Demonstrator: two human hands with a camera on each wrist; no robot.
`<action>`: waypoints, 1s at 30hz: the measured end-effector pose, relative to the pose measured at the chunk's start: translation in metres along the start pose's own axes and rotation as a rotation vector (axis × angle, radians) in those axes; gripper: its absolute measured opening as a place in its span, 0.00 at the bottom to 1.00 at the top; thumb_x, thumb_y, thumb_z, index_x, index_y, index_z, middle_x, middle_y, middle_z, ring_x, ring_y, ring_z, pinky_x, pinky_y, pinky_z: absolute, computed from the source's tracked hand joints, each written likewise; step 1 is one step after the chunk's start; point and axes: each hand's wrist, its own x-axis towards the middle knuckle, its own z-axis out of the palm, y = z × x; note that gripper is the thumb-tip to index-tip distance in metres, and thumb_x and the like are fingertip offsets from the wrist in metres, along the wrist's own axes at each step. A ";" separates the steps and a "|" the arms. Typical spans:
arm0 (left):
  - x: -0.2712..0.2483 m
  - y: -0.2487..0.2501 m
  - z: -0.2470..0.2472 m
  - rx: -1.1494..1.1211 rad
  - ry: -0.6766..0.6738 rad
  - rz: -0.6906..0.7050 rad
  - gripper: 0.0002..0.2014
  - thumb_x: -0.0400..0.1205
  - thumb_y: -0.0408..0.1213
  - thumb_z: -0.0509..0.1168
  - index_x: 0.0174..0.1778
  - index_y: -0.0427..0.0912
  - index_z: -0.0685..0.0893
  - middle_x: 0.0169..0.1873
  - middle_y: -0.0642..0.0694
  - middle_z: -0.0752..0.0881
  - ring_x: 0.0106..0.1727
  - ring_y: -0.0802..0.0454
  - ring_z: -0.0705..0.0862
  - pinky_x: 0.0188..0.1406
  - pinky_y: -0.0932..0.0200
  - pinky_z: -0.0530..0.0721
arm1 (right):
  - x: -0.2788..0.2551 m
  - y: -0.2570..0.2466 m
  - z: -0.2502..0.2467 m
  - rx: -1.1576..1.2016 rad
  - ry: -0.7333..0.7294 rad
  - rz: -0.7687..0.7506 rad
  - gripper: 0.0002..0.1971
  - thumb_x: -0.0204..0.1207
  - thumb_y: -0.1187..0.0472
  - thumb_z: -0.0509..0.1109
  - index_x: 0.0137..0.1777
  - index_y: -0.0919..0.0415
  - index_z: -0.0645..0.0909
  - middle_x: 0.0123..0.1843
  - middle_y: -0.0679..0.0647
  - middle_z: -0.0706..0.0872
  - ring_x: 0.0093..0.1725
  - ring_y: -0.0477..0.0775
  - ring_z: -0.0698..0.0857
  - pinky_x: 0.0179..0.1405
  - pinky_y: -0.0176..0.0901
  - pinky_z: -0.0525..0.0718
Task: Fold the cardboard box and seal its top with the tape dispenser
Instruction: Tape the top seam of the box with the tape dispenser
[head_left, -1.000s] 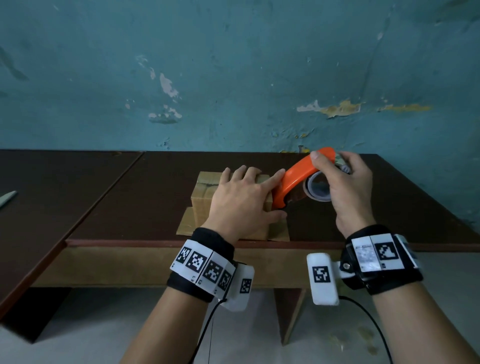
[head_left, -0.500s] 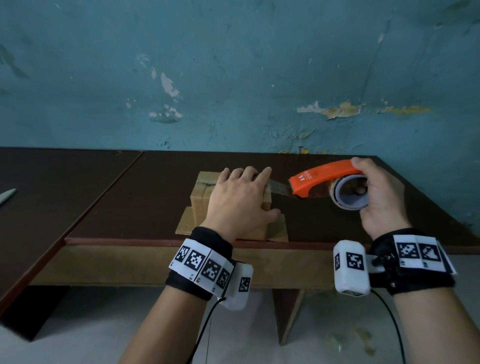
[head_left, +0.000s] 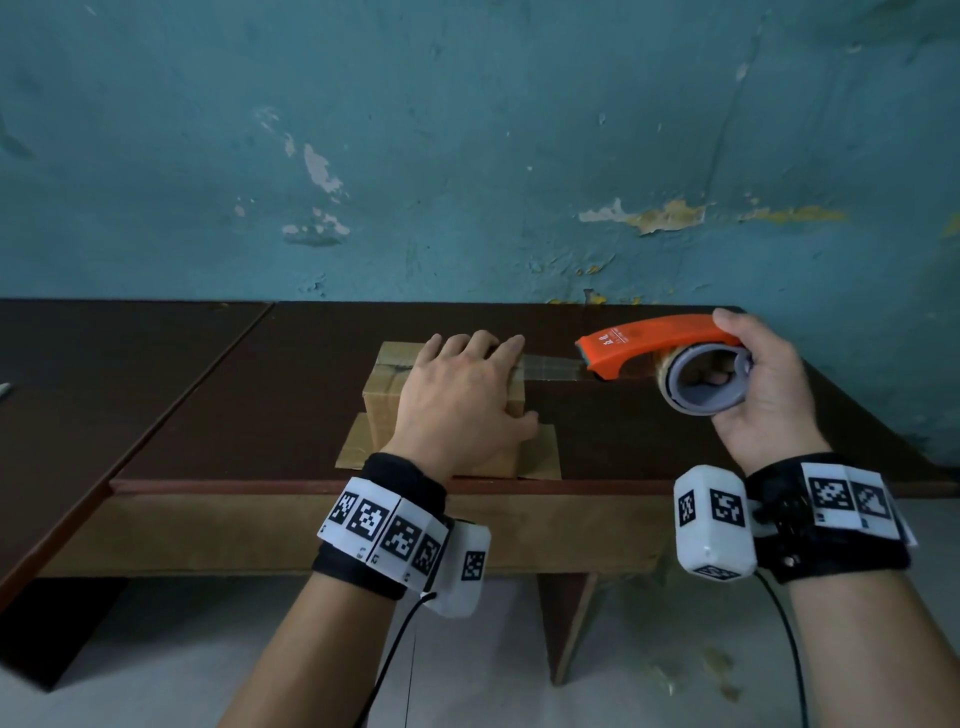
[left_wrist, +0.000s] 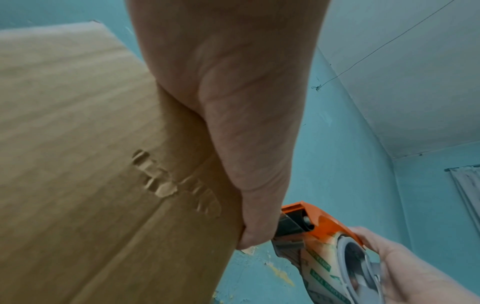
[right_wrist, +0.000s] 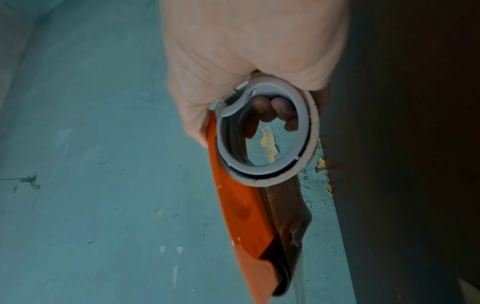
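Up close, the left hand (head_left: 457, 400) lies flat on the cardboard box (head_left: 387, 397), fingers straight and together, hiding most of its top. That box sits near the front edge of the dark table (head_left: 613, 426), its bottom flaps (head_left: 540, 449) splayed on the surface. To the right, the right hand (head_left: 763, 389) has its fingers curled round the orange tape dispenser (head_left: 654, 340), held off the table. A clear strip of tape (head_left: 550, 366) bridges box and dispenser. Behind stands a peeling teal wall (head_left: 467, 156).
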 end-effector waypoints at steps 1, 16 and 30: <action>0.000 0.000 0.000 -0.001 0.001 -0.002 0.42 0.79 0.67 0.61 0.89 0.56 0.61 0.80 0.50 0.75 0.82 0.46 0.71 0.88 0.41 0.59 | -0.001 0.000 0.000 -0.013 -0.003 -0.007 0.06 0.73 0.59 0.78 0.38 0.53 0.84 0.35 0.51 0.87 0.37 0.52 0.88 0.55 0.56 0.87; 0.001 0.000 -0.004 -0.001 -0.034 0.004 0.47 0.77 0.68 0.64 0.90 0.51 0.59 0.83 0.48 0.73 0.85 0.46 0.69 0.89 0.40 0.58 | -0.017 0.015 0.028 -0.501 -0.119 -0.436 0.11 0.74 0.67 0.78 0.54 0.55 0.91 0.42 0.48 0.89 0.38 0.35 0.87 0.41 0.29 0.83; 0.001 0.001 -0.004 0.005 -0.052 0.027 0.54 0.73 0.71 0.69 0.91 0.48 0.58 0.84 0.47 0.71 0.86 0.45 0.66 0.89 0.38 0.57 | -0.036 0.017 0.060 -0.706 -0.219 -0.582 0.13 0.73 0.66 0.78 0.57 0.55 0.91 0.25 0.40 0.80 0.25 0.37 0.77 0.29 0.27 0.75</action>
